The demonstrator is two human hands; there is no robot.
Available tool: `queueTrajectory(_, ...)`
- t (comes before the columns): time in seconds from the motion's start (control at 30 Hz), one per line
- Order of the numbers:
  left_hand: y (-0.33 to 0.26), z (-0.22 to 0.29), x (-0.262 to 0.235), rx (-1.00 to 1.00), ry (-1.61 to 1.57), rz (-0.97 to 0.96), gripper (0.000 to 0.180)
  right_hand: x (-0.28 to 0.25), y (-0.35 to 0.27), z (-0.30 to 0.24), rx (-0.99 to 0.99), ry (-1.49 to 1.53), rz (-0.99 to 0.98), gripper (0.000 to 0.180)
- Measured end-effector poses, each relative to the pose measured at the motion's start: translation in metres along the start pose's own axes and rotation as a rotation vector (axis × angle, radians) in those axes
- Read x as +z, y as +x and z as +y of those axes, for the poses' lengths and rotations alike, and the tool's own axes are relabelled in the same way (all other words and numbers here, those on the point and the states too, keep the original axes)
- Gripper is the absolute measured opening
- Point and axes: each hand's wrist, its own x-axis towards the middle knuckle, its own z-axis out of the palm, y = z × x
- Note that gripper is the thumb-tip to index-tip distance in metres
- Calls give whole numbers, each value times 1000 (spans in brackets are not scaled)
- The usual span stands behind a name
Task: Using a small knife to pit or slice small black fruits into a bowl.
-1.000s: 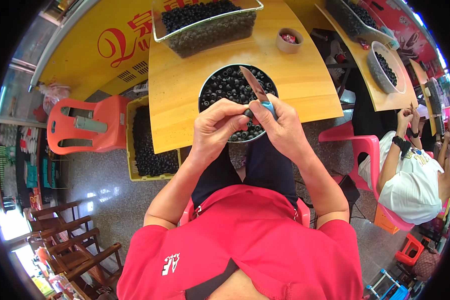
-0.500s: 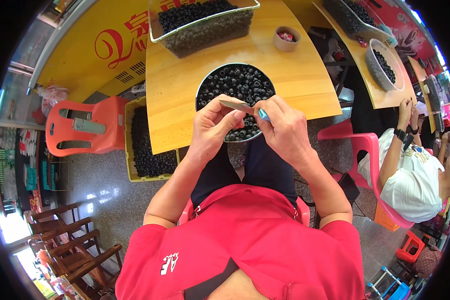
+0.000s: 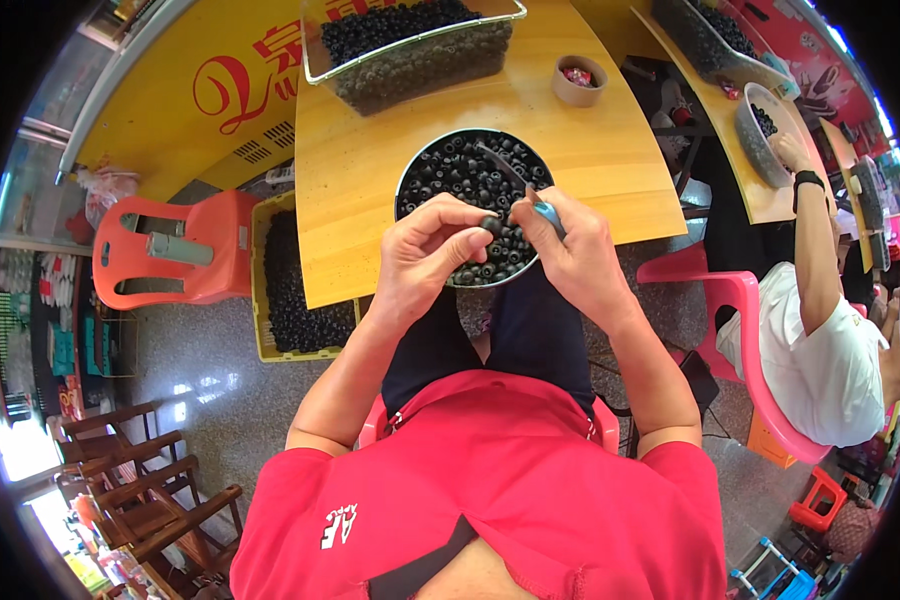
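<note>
— What sits between the fingers right now?

— One small dark round fruit (image 3: 491, 224), pinched at the fingertips of the left hand (image 3: 425, 255), just over the near rim of the round metal bowl (image 3: 407, 182) full of the same fruit.

— And the other hand?

— The right hand (image 3: 575, 255) is closed round the blue handle of a thin knife (image 3: 518, 180). Half a second ago the blade lay flat across both hands; now it points up and away over the bowl, its base right beside the pinched fruit — I judge the cut or pitting is under way on this piece.

— What lies around them?

— The bowl rests at the near edge of the yellow wooden tabletop (image 3: 610, 150). Farther off stands a clear tub (image 3: 410, 50) of dark fruit, and a small round cup (image 3: 579, 80) to its right. Down at the left, a yellow crate (image 3: 290, 290) of fruit sits on the floor beside an orange plastic chair (image 3: 170, 250). At the right, another person (image 3: 820, 330) in white reaches to a separate bowl.
</note>
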Motion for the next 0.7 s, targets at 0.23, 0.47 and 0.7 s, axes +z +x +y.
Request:
queueTrajectory(0.23,-5,-3,-3,112,170,5,17,12,1,-16,213,424,-155,28)
queueTrajectory(0.47,-19,24,-43,161,267,124,16,12,0,-9,348,637,-160,25)
queueTrajectory(0.7,-51,27,-198,61,638,681,16,-7,0,23,437,595,-101,27)
